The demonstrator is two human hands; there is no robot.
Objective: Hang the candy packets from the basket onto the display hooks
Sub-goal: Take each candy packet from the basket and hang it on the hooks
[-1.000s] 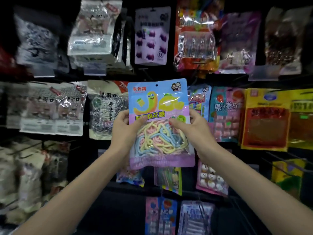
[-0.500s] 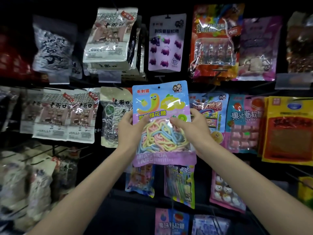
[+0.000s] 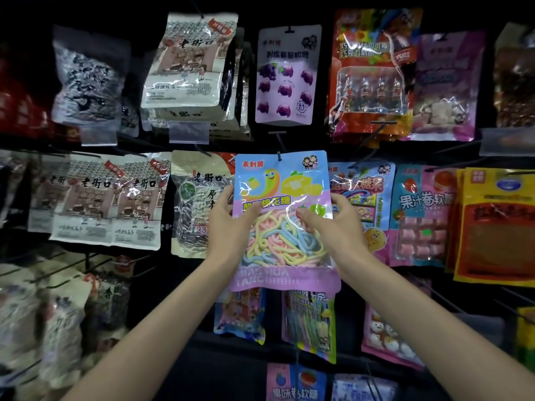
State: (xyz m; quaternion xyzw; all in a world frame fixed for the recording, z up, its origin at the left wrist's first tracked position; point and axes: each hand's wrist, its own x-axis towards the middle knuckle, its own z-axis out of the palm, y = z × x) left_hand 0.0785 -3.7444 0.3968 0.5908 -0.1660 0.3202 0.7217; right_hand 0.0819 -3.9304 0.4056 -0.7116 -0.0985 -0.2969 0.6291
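Observation:
A blue and lilac candy packet [image 3: 282, 218] with pastel candy strings in its clear window is held upright in front of the display wall. My left hand [image 3: 228, 224] grips its left edge, thumb on the front. My right hand [image 3: 330, 224] grips its right edge, thumb pressed on the window. The hole at the packet's top sits at the tip of a black display hook [image 3: 280, 146]; I cannot tell how far the hook passes through it. The basket is not in view.
Hanging packets fill the wall: a grey seed bag [image 3: 199, 204] to the left, a blue candy packet [image 3: 362, 186] and a pink one [image 3: 419, 215] to the right, a lilac grape packet [image 3: 286, 76] above, more packets [image 3: 309, 325] below. Bare hooks [image 3: 451, 299] jut out at lower right.
Both hands have carried the packet up and closer to the wall, bringing its top hole to the hook tip. The view has shifted so the shelves appear lower and further right.

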